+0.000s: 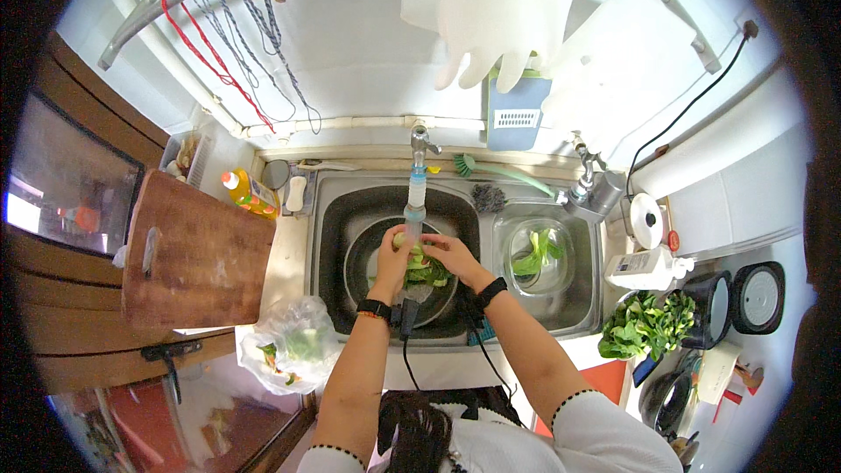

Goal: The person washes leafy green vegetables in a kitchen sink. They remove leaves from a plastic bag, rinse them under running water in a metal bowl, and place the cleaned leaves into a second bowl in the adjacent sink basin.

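Observation:
My left hand [393, 255] and my right hand [458, 257] are together under the tap [420, 139], both gripping a leafy green vegetable [427, 274]. Water runs from the tap's ribbed white hose [416, 196] onto its pale stem end. Its leaves hang down over a round metal basin [355, 269], which stands inside the large left sink bowl [332, 236]. My fingers cover part of the stem. In the smaller right sink bowl [588, 263], a clear container [558, 282] holds loose green leaves [540, 253].
A wooden chopping board [197, 256] and a plastic bag of scraps [289, 348] are at left. Yellow detergent [251, 195], a green-handled brush [506, 174] and a dark scrubber [489, 198] line the sink. More leafy greens [647, 327] lie at right. White gloves [493, 13] hang above.

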A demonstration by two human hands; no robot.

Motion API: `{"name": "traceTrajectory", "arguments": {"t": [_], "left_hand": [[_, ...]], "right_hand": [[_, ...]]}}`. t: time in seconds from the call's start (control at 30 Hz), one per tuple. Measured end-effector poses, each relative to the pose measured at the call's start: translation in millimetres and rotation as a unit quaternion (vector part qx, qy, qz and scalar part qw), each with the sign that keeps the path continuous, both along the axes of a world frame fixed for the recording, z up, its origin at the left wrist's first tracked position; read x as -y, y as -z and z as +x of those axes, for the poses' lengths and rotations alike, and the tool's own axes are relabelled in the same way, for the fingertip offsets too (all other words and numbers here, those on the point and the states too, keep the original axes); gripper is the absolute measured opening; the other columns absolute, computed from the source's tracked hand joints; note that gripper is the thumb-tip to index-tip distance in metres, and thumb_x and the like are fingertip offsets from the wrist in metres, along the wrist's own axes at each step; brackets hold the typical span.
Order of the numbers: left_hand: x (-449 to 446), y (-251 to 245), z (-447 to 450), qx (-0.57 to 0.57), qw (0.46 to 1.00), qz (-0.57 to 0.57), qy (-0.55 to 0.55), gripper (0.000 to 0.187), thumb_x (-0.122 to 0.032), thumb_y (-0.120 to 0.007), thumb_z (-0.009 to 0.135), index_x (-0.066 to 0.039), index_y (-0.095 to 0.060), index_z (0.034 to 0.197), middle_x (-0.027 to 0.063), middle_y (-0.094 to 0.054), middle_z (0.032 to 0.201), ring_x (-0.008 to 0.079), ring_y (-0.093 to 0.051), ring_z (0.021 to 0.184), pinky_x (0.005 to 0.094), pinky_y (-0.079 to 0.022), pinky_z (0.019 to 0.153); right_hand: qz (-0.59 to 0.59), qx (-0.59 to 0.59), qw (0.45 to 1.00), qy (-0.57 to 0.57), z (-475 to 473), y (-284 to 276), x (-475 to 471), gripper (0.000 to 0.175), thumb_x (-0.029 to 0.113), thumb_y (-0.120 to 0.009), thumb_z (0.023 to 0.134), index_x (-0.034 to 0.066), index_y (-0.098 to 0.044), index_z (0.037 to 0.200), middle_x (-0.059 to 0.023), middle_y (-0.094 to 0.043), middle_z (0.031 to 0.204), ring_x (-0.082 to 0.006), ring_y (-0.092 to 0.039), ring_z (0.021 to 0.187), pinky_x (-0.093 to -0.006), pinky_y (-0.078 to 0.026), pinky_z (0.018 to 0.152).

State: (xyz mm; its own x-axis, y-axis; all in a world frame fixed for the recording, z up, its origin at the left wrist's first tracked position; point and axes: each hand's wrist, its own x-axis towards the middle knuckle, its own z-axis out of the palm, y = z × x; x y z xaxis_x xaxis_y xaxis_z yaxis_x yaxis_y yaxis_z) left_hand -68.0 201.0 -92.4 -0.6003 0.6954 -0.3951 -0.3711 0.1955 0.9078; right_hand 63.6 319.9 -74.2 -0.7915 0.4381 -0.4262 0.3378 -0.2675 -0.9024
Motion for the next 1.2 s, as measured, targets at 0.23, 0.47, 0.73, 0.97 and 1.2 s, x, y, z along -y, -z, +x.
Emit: {"name": "traceTrajectory", "arguments": {"t": [0.23, 0.47, 0.73, 0.97, 1.2], "left_hand": [[9, -3, 0, 0.07, 0.996, 0.04, -0.033, 0.047, -0.007, -0.065, 0.094, -0.007, -0.046, 0.138, 0.0113, -0.057, 0.122, 0.0212, -0.062, 0.109, 0.0333, -0.058, 0.087], [12, -15, -5, 0.08, 0.996, 0.048, 0.003, 0.049, -0.01, -0.067, 0.094, -0.007, -0.047, 0.139, 0.0101, -0.061, 0.12, 0.0196, -0.066, 0.102, 0.0337, -0.06, 0.084], [10, -18, -18, 0.02, 0.999, -0.005, 0.03, 0.039, -0.022, -0.067, 0.097, -0.004, -0.056, 0.13, 0.0055, -0.064, 0.111, 0.0154, -0.065, 0.093, 0.0317, -0.057, 0.079], [7, -20, -29, -0.048, 0.994, -0.046, 0.091, 0.039, -0.034, -0.062, 0.1, -0.005, -0.06, 0.126, 0.005, -0.065, 0.1, 0.0134, -0.063, 0.085, 0.031, -0.053, 0.073], [5, -24, -37, -0.011, 0.989, -0.052, 0.141, 0.032, -0.033, -0.059, 0.101, -0.006, -0.062, 0.119, -0.0026, -0.057, 0.085, 0.0072, -0.05, 0.07, 0.024, -0.042, 0.062]], "right_hand": [[0.235, 0.006, 0.972, -0.023, -5, 10, 2, 0.048, 0.025, -0.074, 0.09, 0.0005, -0.061, 0.129, -0.0114, -0.07, 0.113, -0.0187, -0.065, 0.102, -0.0344, -0.05, 0.09], [0.174, 0.0, 0.984, -0.025, -11, 7, 5, 0.039, 0.026, -0.073, 0.09, -0.0001, -0.065, 0.118, -0.0126, -0.07, 0.109, -0.0241, -0.066, 0.093, -0.0376, -0.051, 0.084], [0.198, -0.067, 0.976, -0.057, -15, 10, 7, 0.029, 0.023, -0.059, 0.101, -0.0011, -0.063, 0.118, -0.0044, -0.066, 0.096, -0.0132, -0.057, 0.084, -0.0309, -0.047, 0.075], [0.158, -0.014, 0.983, -0.096, -19, -5, 5, 0.031, 0.022, -0.058, 0.102, -0.0027, -0.063, 0.12, -0.0038, -0.065, 0.101, -0.0105, -0.054, 0.089, -0.028, -0.046, 0.079], [0.099, -0.062, 0.991, -0.06, -16, -8, 9, 0.034, 0.023, -0.056, 0.103, -0.0032, -0.061, 0.124, -0.0051, -0.066, 0.093, -0.0106, -0.055, 0.086, -0.0284, -0.046, 0.078]]}}
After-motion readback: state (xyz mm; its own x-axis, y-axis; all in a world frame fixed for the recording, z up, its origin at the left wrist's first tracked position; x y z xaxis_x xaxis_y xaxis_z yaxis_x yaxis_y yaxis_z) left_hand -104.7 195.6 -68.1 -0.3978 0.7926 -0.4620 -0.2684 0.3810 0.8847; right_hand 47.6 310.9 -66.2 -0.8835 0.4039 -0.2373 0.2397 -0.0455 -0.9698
